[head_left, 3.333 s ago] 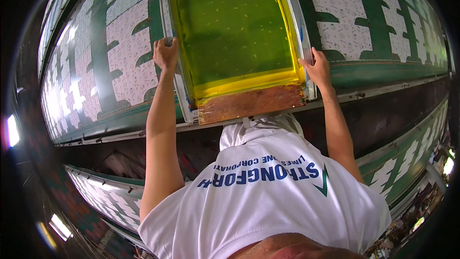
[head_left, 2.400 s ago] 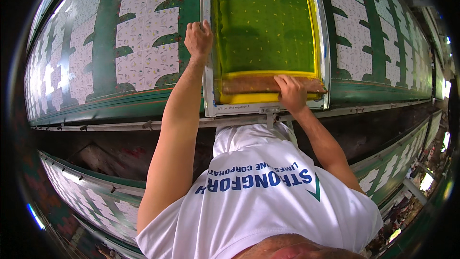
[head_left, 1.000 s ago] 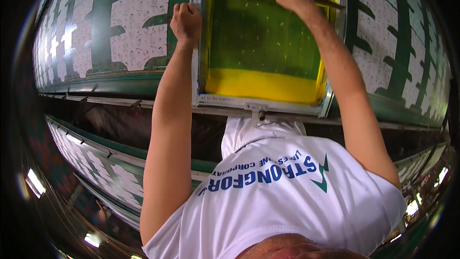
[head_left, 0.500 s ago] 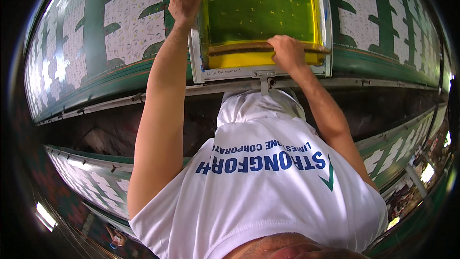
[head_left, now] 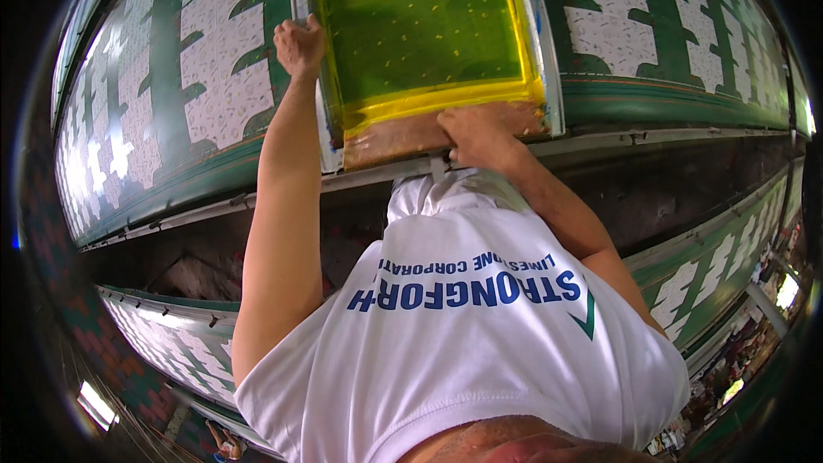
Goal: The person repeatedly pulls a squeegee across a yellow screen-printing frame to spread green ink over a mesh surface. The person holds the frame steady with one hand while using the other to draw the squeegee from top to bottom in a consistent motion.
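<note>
Screen (head_left: 420,26) lies flat on the printed cloth (head_left: 214,111) on the counter. My left hand (head_left: 298,45) is closed on the frame's left edge; my right hand (head_left: 476,135) grips the squeegee (head_left: 403,139) at the near end. Stroke looks finished; next I'd judge a level lift of the frame.

Glossy mesh screen (head_left: 420,26), wooden squeegee (head_left: 403,139), printed cloth (head_left: 214,60)

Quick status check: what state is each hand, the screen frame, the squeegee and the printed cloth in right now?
left hand: closed on the screen frame's left edge.
right hand: gripping the squeegee at the near end.
screen frame: lying flat on the cloth, mesh coated green and yellow.
squeegee: resting along the frame's near edge.
printed cloth: spread flat, green pattern showing.
</note>
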